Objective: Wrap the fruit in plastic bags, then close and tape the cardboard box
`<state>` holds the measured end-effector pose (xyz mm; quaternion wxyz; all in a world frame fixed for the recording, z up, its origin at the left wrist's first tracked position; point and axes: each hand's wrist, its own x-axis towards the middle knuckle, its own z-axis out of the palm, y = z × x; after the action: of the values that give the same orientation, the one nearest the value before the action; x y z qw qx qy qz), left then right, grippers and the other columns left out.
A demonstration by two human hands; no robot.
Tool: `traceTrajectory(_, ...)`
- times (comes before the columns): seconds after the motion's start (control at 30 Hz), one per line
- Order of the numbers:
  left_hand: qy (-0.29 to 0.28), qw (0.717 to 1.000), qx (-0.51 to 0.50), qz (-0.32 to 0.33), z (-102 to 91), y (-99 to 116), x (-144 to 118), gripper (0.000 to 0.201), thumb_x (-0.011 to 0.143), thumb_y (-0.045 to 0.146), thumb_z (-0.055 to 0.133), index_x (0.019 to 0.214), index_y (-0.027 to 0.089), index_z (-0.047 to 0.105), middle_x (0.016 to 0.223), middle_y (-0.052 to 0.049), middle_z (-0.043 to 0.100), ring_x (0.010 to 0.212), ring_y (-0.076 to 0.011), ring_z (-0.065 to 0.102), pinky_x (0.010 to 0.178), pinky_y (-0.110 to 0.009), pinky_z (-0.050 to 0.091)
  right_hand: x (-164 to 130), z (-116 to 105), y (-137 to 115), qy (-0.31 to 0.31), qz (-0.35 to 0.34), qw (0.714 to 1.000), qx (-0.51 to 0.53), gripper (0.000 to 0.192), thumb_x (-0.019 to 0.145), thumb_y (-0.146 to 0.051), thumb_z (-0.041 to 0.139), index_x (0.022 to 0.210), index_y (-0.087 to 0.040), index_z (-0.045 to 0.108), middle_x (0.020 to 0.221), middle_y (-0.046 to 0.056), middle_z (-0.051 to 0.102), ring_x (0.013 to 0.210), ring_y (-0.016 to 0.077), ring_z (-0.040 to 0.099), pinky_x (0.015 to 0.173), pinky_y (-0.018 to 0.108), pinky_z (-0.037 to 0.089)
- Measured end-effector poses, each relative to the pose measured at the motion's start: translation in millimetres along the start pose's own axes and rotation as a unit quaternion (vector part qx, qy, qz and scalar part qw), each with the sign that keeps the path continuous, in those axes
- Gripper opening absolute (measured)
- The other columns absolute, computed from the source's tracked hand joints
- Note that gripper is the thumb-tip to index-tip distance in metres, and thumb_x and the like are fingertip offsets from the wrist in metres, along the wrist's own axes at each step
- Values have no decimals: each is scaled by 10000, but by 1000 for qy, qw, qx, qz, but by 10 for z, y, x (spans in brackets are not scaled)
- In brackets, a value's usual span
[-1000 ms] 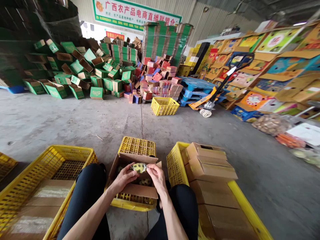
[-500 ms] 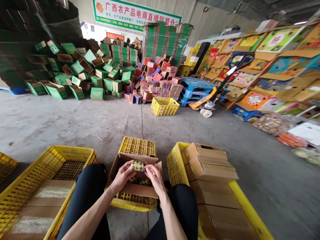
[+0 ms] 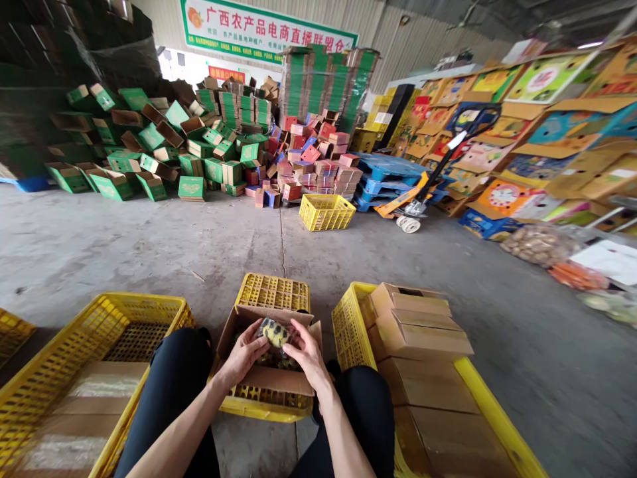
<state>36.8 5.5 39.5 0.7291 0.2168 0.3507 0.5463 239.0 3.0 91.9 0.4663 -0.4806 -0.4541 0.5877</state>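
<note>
Item: yellow, dark-speckled fruit [image 3: 274, 330] (kind unclear), held over the open cardboard box [image 3: 271, 380]. Left hand [image 3: 246, 350] curled around its left side, fingers closed on it; right hand [image 3: 307, 354] gripping its right side with fingertips. Box sits on a yellow crate [image 3: 273, 292] between the knees. Adjacent: crate of stacked closed cartons [image 3: 418, 325] to the right, another yellow crate [image 3: 107, 318] left.
</note>
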Motion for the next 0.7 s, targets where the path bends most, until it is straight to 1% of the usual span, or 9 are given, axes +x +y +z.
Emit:
traceTrajectory(0.07,-8,1000,7,-2,-6,-12,18,679,658,304,980,1269,209,699,1230,-98,750,1138,-257,722,1046,-362,542,8,9,1,-5,-13,1000,-28,651,675,-286,867,1305,-277,703,1337,78,717,1251,305,665,1086,483,522)
traceTrajectory(0.13,-21,1000,13,4,5,-9,20,618,655,319,983,1201,194,725,1187,-94,763,1117,-256,726,1034,-348,545,12,25,10,-8,-31,997,-66,581,686,-248,833,1255,-280,723,1304,59,724,1229,293,666,1063,460,540)
traceTrajectory(0.23,-30,999,22,7,36,10,-5,586,677,355,973,1183,201,722,1200,-98,753,1130,-262,715,998,-350,558,3,64,26,-6,-62,991,-117,509,703,-211,784,1201,-300,731,1260,41,712,1189,277,662,966,408,593)
traceTrajectory(0.3,-24,999,35,1,50,19,-24,584,685,372,968,1184,214,710,1202,-98,743,1130,-272,711,948,-358,576,-10,90,28,-6,-86,987,-137,468,712,-201,767,1166,-307,738,1240,38,697,1184,270,652,940,386,603)
traceTrajectory(0.4,-8,998,59,5,49,22,-39,588,674,382,970,1173,226,700,1201,-88,729,1118,-277,704,899,-357,590,-25,103,13,-24,-98,983,-151,418,733,-232,779,1143,-310,744,1228,37,691,1172,268,652,932,378,606)
traceTrajectory(0.5,-6,996,84,15,40,21,-47,611,668,372,972,1190,232,684,1201,-83,718,1079,-267,703,841,-331,595,-23,82,-7,-36,-79,983,-164,360,790,-334,791,1144,-286,750,1171,49,729,1102,270,687,910,390,609)
traceTrajectory(0.57,-17,995,91,21,41,21,-57,656,674,348,970,1238,245,652,1213,-87,714,1063,-261,703,804,-309,590,-13,65,-5,-38,-66,983,-168,362,822,-400,784,1156,-265,753,1133,63,758,1059,277,711,905,404,609)
traceTrajectory(0.6,-27,995,92,25,43,21,-63,686,677,334,970,1268,253,631,1225,-91,713,1063,-259,702,800,-305,587,-6,59,2,-39,-63,983,-170,383,828,-418,785,1176,-261,751,1146,70,766,1062,284,717,921,416,604)
traceTrajectory(0.7,-54,994,91,39,49,8,-71,767,679,306,973,1333,253,576,1239,-111,713,1071,-261,703,837,-314,578,17,49,47,-58,-72,979,-180,464,835,-423,787,1269,-271,726,1287,78,747,1173,310,700,1035,465,557)
